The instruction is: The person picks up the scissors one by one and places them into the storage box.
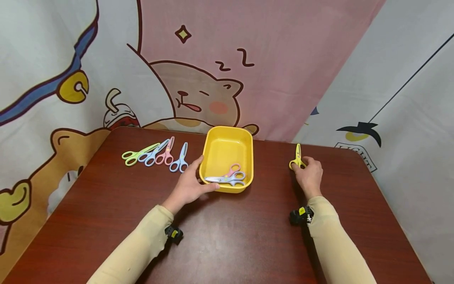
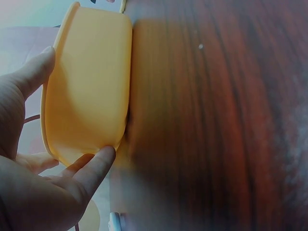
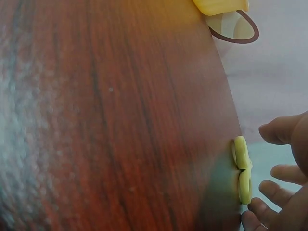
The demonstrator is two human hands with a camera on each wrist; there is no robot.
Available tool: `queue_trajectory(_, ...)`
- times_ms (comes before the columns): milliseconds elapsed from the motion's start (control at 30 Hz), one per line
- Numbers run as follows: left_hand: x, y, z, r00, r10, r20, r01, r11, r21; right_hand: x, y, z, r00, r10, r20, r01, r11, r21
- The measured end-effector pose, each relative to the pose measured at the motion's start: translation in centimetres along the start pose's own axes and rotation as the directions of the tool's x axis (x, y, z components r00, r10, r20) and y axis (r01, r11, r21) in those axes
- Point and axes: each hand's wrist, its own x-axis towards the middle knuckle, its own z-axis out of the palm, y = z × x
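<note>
My left hand [image 1: 188,185] holds the near left corner of a yellow plastic bin [image 1: 228,132]. In the left wrist view, the thumb is at the rim and the fingers bend against the bin's wall [image 2: 91,77]. Inside the bin, blue-lavender scissors [image 1: 235,179] lie across pink scissors [image 1: 234,169]. My right hand [image 1: 310,173] is at the handles of yellow scissors [image 1: 298,154], which lie on the table with blades pointing away. In the right wrist view, thumb and fingers are spread beside the scissors' handle loops [image 3: 243,153]; no grip shows there.
Left of the bin lie green scissors [image 1: 133,157], blue scissors [image 1: 150,157], pink scissors [image 1: 165,157] and more blue scissors [image 1: 181,158], the first ones overlapping. The brown wooden table [image 1: 248,236] ends at a cartoon-printed curtain [image 1: 283,71] behind.
</note>
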Motion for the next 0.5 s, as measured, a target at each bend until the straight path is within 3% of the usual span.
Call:
queue_trajectory(233, -0.11, 0.06, 0.03, 1.0, -0.012, -0.002, 0.012, 1.0, -0.008, 0.07, 0.12, 0.2, 0.997, 0.03, 0.076, -0.027, 0.999, -0.039)
queue_trajectory(500, -0.03, 0.14, 0.08, 1.0, -0.002, -0.003, 0.002, 1.0, -0.005, 0.54, 0.31, 0.24, 0.996, 0.04, 0.083, -0.033, 0.997, -0.076)
